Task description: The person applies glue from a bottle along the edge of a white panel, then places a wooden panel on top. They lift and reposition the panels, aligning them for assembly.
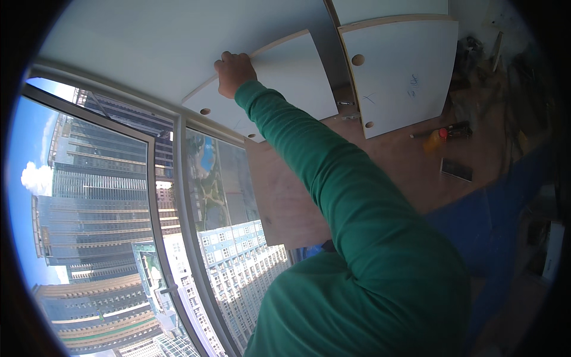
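Observation:
My right hand (235, 72), at the end of a green sleeve, grips the upper edge of a white cabinet door panel (291, 77). The fingers curl over that edge, and the panel leans near a pale wall. Two round hinge holes show near the panel's lower left side, and my forearm covers part of its face. To the right stands a second white panel (401, 77) with two round holes and handwritten marks. Small metal hinges (348, 110) lie between the two panels. My left hand is out of view.
Beneath the panels is a brown board surface (291, 202). On its right part are an orange bottle with a red cap (436, 138), a dark long tool (455, 129) and a dark phone-like slab (457, 169). Blue sheeting (476, 220) borders it. Tall windows (151, 196) line the left.

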### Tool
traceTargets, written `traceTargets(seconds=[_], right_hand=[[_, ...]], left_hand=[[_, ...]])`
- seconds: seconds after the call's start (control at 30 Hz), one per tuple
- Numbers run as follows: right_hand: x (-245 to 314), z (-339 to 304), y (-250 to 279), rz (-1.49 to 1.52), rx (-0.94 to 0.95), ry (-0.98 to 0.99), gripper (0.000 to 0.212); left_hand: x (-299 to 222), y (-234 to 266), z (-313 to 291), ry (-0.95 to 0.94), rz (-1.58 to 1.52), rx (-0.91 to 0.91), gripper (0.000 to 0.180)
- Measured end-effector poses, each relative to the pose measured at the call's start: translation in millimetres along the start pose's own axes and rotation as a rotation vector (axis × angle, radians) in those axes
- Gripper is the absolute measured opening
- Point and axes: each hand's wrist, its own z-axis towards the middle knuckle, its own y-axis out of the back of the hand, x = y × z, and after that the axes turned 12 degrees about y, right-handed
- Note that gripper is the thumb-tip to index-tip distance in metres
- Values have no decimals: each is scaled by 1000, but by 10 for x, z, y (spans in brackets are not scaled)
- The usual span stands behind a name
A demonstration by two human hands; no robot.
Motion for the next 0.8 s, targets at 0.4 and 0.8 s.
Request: traceTargets(seconds=[0.4, 0.8], right_hand=[[348, -414, 122, 10, -18, 12, 16], [227, -447, 84, -48, -55, 108, 13]], left_hand=[[-261, 166, 106, -35, 51, 2, 39], [-246, 127, 82, -33, 20, 11, 40]])
